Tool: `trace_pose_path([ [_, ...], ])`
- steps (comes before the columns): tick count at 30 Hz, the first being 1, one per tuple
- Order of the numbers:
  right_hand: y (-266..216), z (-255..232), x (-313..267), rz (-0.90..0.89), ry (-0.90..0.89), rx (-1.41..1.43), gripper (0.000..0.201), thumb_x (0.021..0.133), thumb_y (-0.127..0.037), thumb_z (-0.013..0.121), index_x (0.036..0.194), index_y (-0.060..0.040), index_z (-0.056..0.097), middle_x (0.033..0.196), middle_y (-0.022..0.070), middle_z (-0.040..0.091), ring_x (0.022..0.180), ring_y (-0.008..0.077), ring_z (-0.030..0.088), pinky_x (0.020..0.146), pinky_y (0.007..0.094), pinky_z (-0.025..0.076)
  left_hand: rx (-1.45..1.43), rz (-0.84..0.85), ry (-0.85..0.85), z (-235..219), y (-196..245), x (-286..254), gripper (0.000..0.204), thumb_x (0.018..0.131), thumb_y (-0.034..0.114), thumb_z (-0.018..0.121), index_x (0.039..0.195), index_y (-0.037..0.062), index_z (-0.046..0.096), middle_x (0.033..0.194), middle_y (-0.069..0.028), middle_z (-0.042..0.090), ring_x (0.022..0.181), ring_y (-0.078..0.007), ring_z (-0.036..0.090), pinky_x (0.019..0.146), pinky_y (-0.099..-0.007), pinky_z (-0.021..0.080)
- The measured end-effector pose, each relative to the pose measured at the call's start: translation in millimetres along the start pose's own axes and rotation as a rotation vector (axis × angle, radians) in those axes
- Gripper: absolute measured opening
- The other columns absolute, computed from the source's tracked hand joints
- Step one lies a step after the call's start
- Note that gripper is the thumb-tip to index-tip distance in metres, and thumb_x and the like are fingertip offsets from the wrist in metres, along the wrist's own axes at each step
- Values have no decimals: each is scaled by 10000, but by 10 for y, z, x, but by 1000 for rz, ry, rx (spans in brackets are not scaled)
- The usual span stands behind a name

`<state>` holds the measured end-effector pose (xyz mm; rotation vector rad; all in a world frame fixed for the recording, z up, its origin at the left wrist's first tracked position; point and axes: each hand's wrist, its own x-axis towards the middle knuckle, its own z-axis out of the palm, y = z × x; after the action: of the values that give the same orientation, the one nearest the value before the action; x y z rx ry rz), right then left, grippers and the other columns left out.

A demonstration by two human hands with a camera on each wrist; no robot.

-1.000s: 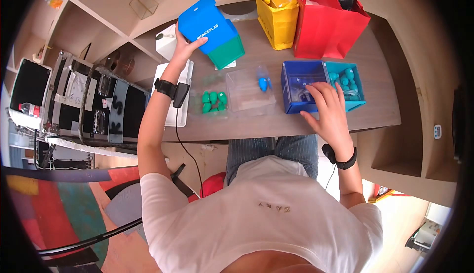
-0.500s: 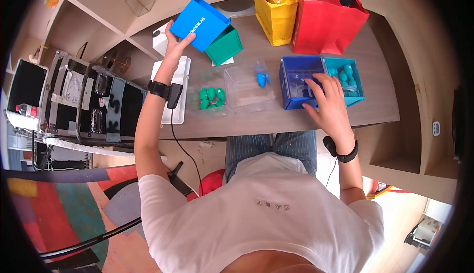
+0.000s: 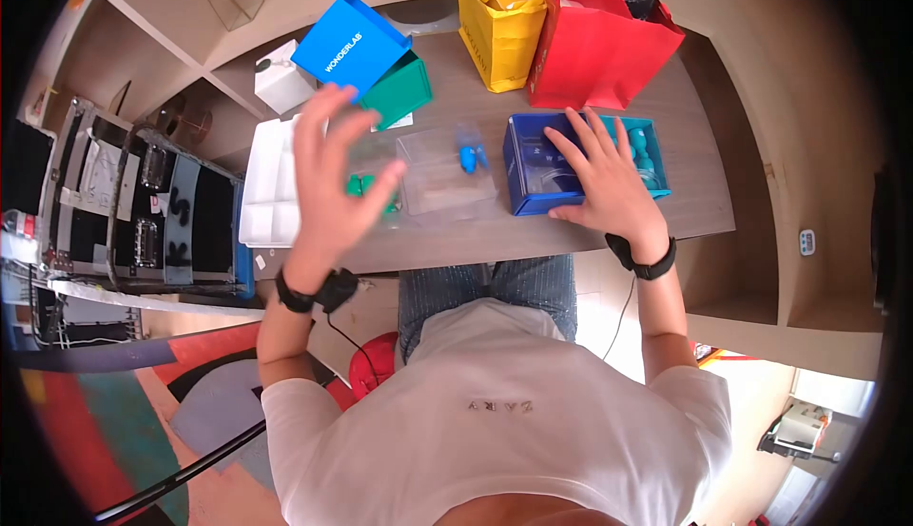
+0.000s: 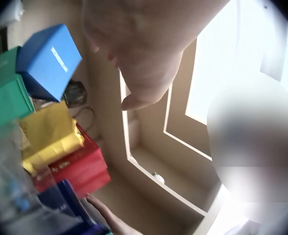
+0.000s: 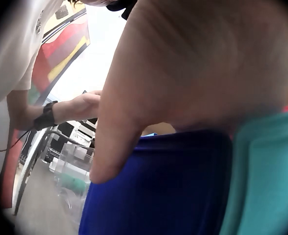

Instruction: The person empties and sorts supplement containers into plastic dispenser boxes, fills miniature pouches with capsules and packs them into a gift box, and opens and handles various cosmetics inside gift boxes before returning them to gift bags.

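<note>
My left hand [image 3: 338, 179], fingers spread and blurred, hovers over the left side of the table. It overlaps a clear box holding small green bottle-shaped pieces [image 3: 359, 184]. Behind it, a bright blue WONDERLAB box [image 3: 347, 46] leans by a green box [image 3: 399, 93]. With fingers spread, my right hand [image 3: 613, 179] lies across the dark blue box [image 3: 533, 184] and the teal box [image 3: 664, 166], its thumb by the dark blue box's near wall. Teal pieces [image 3: 640, 146] fill the teal box. Between the hands, another clear box [image 3: 447, 193] has blue pieces [image 3: 469, 160] at its far end.
A compartmented white tray [image 3: 269, 188] lies at the table's left end, with a white box [image 3: 282, 79] behind it. At the back stand a yellow paper bag [image 3: 499, 46] and a red paper bag [image 3: 599, 60]. Shelving surrounds the table; a black case [image 3: 95, 193] stands left.
My left hand has let go of the bright blue box and come back toward my body. The box stays leaning by the green one. My right hand's fingers have spread wider over the boxes.
</note>
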<state>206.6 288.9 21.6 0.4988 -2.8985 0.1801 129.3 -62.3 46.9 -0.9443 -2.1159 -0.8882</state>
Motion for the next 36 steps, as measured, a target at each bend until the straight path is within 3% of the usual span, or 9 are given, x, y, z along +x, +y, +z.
trace_pose_path([
  [4, 16, 127, 176, -49, -1, 3, 1035, 650, -445, 894, 1538, -160, 446, 1550, 250, 403, 1464, 456, 355, 1216, 622, 246, -98, 85, -234, 264, 429, -267, 464, 746, 188, 847, 1167, 86, 680, 1395, -155, 551, 1390, -418, 456, 1111, -559, 401],
  [8, -143, 78, 106, -58, -14, 1, 1024, 636, -438, 899, 1521, -159, 466, 1505, 235, 443, 1424, 444, 402, 1211, 609, 264, -230, 77, -319, 670, 573, -407, 523, 764, 259, 857, 1204, 54, 662, 1438, -168, 527, 1427, -436, 416, 1148, -576, 367],
  [11, -244, 11, -24, -99, -51, 46, 1032, 630, -453, 898, 1521, -161, 466, 1520, 231, 436, 1439, 439, 391, 1211, 604, 267, -109, 54, -439, 833, 674, -344, 786, 741, 357, 877, 1390, 54, 553, 1509, -191, 464, 1480, -452, 340, 1177, -587, 335],
  [14, -191, 45, -136, -109, -20, 123, 986, 661, -460, 882, 1502, -128, 489, 1534, 245, 431, 1444, 449, 391, 1211, 574, 288, -78, 23, -546, 997, 641, -270, 1270, 593, 523, 928, 1598, 69, 298, 1574, -250, 388, 1517, -469, 272, 1221, -583, 270],
  [19, 2, -47, -131, -117, 9, 244, 863, 719, -380, 865, 1457, -85, 529, 1501, 246, 476, 1400, 439, 455, 1185, 512, 359, -66, 55, -600, 1122, 609, -196, 1332, 556, 562, 929, 1606, 65, 276, 1531, -286, 425, 1492, -468, 321, 1250, -559, 231],
  [23, -13, -237, 58, -217, -78, 119, 756, 710, -249, 862, 1381, -54, 575, 1402, 204, 566, 1307, 393, 542, 1094, 472, 459, -109, 43, -609, 1161, 559, -193, 1322, 568, 549, 929, 1604, 61, 269, 1488, -276, 444, 1452, -442, 383, 1248, -554, 240],
  [25, -56, -314, 169, -200, -263, 135, 744, 694, -199, 844, 1369, -41, 575, 1371, 205, 584, 1277, 396, 565, 1054, 459, 494, -120, 44, -600, 1176, 546, -221, 1320, 571, 545, 930, 1604, 60, 266, 1472, -271, 450, 1434, -434, 405, 1248, -551, 242],
  [29, -65, -207, 194, -321, -145, 62, 748, 676, -149, 818, 1370, -32, 567, 1368, 212, 589, 1260, 400, 578, 1024, 449, 517, -92, 19, -577, 1181, 530, -247, 1337, 574, 521, 937, 1614, 65, 231, 1465, -259, 445, 1417, -425, 422, 1234, -579, 244],
  [36, -85, -237, 194, -306, -116, 88, 706, 654, -121, 778, 1319, -18, 563, 1393, 234, 572, 1271, 421, 564, 1061, 491, 481, -120, -56, -588, 1213, 524, -284, 1403, 562, 497, 955, 1635, 87, 149, 1480, -248, 436, 1418, -413, 424, 1216, -619, 236],
])
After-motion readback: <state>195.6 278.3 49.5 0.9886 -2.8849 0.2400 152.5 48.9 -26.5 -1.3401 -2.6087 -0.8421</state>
